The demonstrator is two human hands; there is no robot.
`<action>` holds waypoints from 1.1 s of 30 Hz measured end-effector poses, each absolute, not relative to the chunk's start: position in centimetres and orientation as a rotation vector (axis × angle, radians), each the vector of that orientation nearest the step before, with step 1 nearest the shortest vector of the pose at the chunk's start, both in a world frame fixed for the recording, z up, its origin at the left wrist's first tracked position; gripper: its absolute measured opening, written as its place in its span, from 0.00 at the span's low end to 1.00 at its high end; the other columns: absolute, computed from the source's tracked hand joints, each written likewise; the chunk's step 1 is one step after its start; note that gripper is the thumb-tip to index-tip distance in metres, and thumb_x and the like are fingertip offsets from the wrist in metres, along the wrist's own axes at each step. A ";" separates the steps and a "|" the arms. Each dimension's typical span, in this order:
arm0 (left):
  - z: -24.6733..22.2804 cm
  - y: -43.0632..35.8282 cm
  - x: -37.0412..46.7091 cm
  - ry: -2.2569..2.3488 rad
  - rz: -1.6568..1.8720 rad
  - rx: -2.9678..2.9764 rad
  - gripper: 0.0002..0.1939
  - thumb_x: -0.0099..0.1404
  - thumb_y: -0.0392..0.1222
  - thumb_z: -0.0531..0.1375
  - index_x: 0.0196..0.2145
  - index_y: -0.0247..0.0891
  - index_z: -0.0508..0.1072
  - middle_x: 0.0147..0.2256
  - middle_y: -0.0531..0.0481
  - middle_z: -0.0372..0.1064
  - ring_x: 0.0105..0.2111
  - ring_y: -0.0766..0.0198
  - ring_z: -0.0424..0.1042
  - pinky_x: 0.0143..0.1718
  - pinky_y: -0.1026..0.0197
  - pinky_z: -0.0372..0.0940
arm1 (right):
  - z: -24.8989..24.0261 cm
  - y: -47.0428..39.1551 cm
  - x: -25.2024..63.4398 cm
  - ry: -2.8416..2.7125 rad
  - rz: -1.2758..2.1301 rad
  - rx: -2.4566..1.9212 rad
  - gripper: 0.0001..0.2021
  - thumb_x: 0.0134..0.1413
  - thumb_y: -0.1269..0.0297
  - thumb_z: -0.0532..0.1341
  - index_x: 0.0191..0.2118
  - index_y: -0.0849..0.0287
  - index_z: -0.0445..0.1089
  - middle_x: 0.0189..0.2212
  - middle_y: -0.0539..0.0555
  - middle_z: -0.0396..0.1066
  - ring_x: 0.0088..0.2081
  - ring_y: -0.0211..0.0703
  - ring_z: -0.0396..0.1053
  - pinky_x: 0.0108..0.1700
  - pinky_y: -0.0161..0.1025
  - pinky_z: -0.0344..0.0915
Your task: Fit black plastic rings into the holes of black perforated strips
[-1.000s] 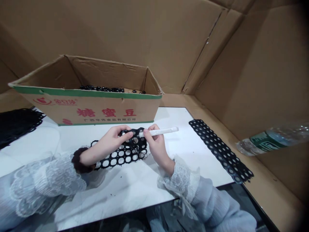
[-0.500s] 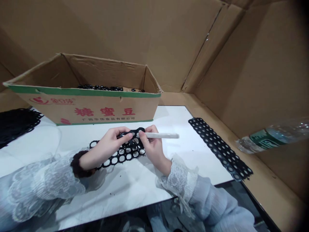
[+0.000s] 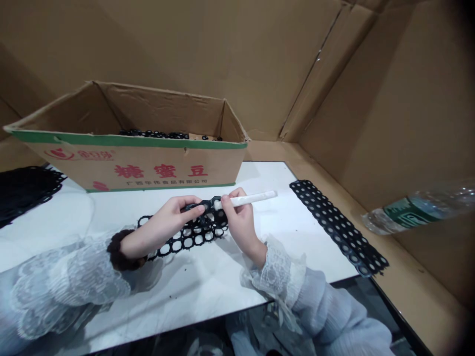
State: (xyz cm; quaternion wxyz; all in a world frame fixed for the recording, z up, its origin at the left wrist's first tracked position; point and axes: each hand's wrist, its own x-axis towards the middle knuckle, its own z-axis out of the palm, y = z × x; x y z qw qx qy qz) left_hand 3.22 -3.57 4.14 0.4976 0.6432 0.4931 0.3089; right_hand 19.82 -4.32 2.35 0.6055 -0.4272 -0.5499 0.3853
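Observation:
A black sheet of joined rings (image 3: pixel 187 241) hangs over the white board, its far edge raised. My left hand (image 3: pixel 166 221) is closed on that edge, thumb on top. A slim white stick, pen-like in shape (image 3: pixel 256 198), is pinched in my right hand (image 3: pixel 239 220). Its left end meets a ring at the sheet's far right corner, and its other end points right, slightly upward. My left fingers hide part of the sheet.
An open cardboard box (image 3: pixel 163 165) with black ring pieces inside stands behind my hands. A black perforated strip (image 3: pixel 334 222) lies at the board's right edge, near a plastic bottle (image 3: pixel 411 212). Black netting (image 3: pixel 27 193) is heaped at left. Cardboard walls (image 3: pixel 241 59) rise around.
The white stick has tilted, its free end rising, and my right hand has shifted slightly right along it. My left hand stays in place on the sheet.

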 end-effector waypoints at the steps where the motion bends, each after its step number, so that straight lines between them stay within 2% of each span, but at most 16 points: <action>1: 4.2 -3.6 3.2 1.198 0.748 1.568 0.18 0.57 0.54 0.59 0.37 0.37 0.71 0.35 0.50 0.71 0.37 0.58 0.68 0.39 0.61 0.61 | 2.3 -4.3 19.8 -1.267 0.887 -0.990 0.14 0.54 0.57 0.56 0.25 0.56 0.51 0.19 0.44 0.49 0.22 0.33 0.50 0.25 0.32 0.52; 8: 4.8 -4.0 3.7 1.195 0.781 1.632 0.17 0.58 0.54 0.57 0.36 0.37 0.69 0.36 0.50 0.70 0.38 0.58 0.68 0.40 0.61 0.61 | 1.9 -4.5 19.8 -1.343 0.840 -0.968 0.14 0.55 0.59 0.57 0.25 0.56 0.50 0.20 0.44 0.49 0.23 0.33 0.50 0.26 0.33 0.51; 13: 5.1 -4.3 4.0 1.273 0.782 1.727 0.17 0.58 0.55 0.56 0.33 0.36 0.69 0.33 0.50 0.70 0.36 0.58 0.67 0.38 0.61 0.60 | 1.3 -4.0 19.9 -1.590 0.687 -0.976 0.13 0.56 0.61 0.54 0.25 0.56 0.50 0.22 0.46 0.51 0.24 0.35 0.51 0.28 0.35 0.51; 18: 5.3 -4.3 4.0 1.189 0.749 1.814 0.16 0.62 0.53 0.52 0.36 0.38 0.67 0.37 0.49 0.68 0.39 0.58 0.65 0.41 0.61 0.59 | 1.4 -3.6 20.0 -1.649 0.589 -1.013 0.13 0.58 0.62 0.53 0.25 0.56 0.49 0.22 0.46 0.52 0.25 0.35 0.52 0.29 0.37 0.51; 24: 4.9 -3.7 4.0 1.254 0.781 2.003 0.15 0.61 0.54 0.53 0.31 0.38 0.63 0.31 0.52 0.64 0.34 0.61 0.63 0.36 0.62 0.58 | 1.5 -4.3 19.8 -1.547 0.680 -0.989 0.12 0.56 0.60 0.55 0.26 0.56 0.51 0.21 0.45 0.51 0.24 0.35 0.51 0.28 0.35 0.51; 27: 4.3 -3.4 3.8 1.317 0.883 2.187 0.13 0.62 0.51 0.54 0.38 0.39 0.63 0.38 0.49 0.64 0.41 0.58 0.62 0.43 0.59 0.56 | 1.4 -4.6 19.7 -1.531 0.725 -0.958 0.12 0.56 0.61 0.56 0.27 0.56 0.52 0.21 0.45 0.51 0.24 0.34 0.51 0.27 0.34 0.51; 30: 3.7 -3.3 3.6 1.396 1.003 2.229 0.18 0.61 0.49 0.55 0.46 0.39 0.59 0.45 0.45 0.61 0.46 0.56 0.60 0.48 0.57 0.55 | 1.4 -4.5 19.6 -1.492 0.761 -0.924 0.11 0.56 0.61 0.55 0.27 0.56 0.52 0.22 0.45 0.50 0.24 0.34 0.51 0.28 0.34 0.52; 33: 3.5 -3.0 3.4 1.381 1.002 2.277 0.12 0.62 0.49 0.54 0.38 0.39 0.64 0.42 0.46 0.64 0.46 0.57 0.60 0.49 0.56 0.54 | 1.4 -4.2 19.6 -1.456 0.821 -0.900 0.11 0.57 0.61 0.55 0.27 0.56 0.52 0.22 0.45 0.50 0.25 0.34 0.51 0.28 0.33 0.52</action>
